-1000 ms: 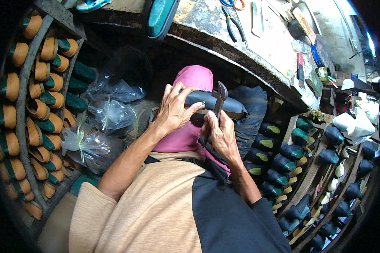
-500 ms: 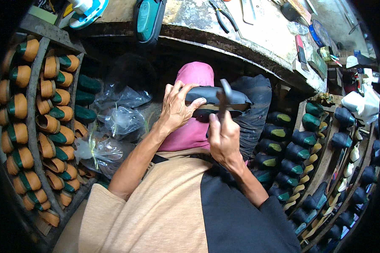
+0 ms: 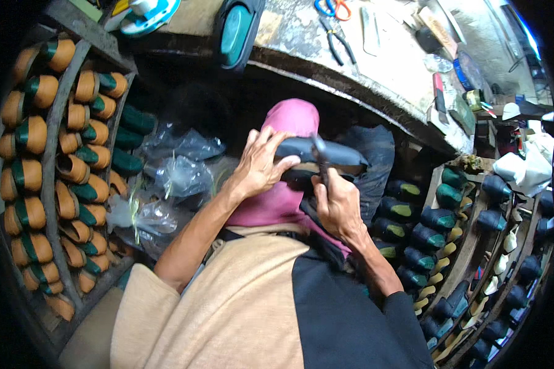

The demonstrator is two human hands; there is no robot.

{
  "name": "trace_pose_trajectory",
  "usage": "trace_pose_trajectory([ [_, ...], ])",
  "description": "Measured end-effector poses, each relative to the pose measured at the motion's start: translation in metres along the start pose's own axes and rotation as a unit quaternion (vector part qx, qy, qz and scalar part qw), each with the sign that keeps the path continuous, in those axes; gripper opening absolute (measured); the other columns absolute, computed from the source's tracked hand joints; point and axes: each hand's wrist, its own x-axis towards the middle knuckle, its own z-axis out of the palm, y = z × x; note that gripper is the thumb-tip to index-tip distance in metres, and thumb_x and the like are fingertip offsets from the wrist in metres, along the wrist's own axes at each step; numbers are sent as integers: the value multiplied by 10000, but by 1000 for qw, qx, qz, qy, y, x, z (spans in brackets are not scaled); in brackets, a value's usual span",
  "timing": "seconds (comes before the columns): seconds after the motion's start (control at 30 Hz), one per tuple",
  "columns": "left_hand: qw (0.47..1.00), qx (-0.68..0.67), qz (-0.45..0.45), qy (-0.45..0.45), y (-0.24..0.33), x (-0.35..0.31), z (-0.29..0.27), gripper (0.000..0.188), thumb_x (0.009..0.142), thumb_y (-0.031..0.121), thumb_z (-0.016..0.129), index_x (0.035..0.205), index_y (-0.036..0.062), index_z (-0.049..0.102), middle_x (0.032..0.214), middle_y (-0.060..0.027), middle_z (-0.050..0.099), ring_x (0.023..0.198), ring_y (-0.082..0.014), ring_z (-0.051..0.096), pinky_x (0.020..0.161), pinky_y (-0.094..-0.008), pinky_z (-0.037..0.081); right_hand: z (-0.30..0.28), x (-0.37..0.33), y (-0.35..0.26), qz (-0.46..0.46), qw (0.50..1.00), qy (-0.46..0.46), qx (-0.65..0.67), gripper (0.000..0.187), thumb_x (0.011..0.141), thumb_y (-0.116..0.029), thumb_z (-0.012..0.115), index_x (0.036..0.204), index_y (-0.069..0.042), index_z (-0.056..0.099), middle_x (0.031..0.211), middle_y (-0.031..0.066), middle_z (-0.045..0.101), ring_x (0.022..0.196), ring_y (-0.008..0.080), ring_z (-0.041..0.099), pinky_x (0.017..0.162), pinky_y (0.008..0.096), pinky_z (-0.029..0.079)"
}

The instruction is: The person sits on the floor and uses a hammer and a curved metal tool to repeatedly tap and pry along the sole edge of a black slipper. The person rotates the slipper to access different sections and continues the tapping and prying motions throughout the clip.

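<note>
A dark blue-grey shoe (image 3: 346, 154) lies across my lap, partly over pink cloth (image 3: 292, 115) and one dark trouser leg (image 3: 378, 166). My left hand (image 3: 260, 163) grips the shoe's left end, fingers over the top and thumb along its near side. In my right hand (image 3: 340, 202) is a hammer (image 3: 319, 149), held by its handle. The hammer's head is over the middle of the shoe; whether it touches cannot be made out. A tan strip shows along the shoe's near side, above a dark opening.
Ahead, a worn workbench (image 3: 289, 37) carries a dark shoe with a green sole (image 3: 235, 34), pliers (image 3: 338, 43) and scissors (image 3: 333, 8). Racks of tan-and-green shoes (image 3: 31, 135) stand left, dark shoes (image 3: 428, 235) right. Tied plastic bags (image 3: 181, 175) lie by my left arm.
The hammer head has come lower and leftward onto the middle of the shoe. My left hand keeps its grip. The whole view has shifted slightly, bringing the scissors into sight.
</note>
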Motion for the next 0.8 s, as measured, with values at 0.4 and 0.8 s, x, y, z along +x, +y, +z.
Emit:
trace_pose_trajectory([
  [0.4,1000,-21,8,-19,15,-5,-13,579,967,246,878,1502,138,682,1305,-172,645,1148,-384,598,1085,-486,502,29,-17,27,18,999,1,30,192,1115,-194,648,1107,-2,642,856,309,734,800,535,734,703,626,566],
  [0.8,984,-72,140,83,125,9,-81,929,799,-107,884,1654,84,576,1225,-136,796,1111,-242,790,1025,-379,627,-44,-155,58,37,978,-160,-130,464,1127,-458,668,1025,-6,700,952,246,772,849,451,775,748,541,607],
])
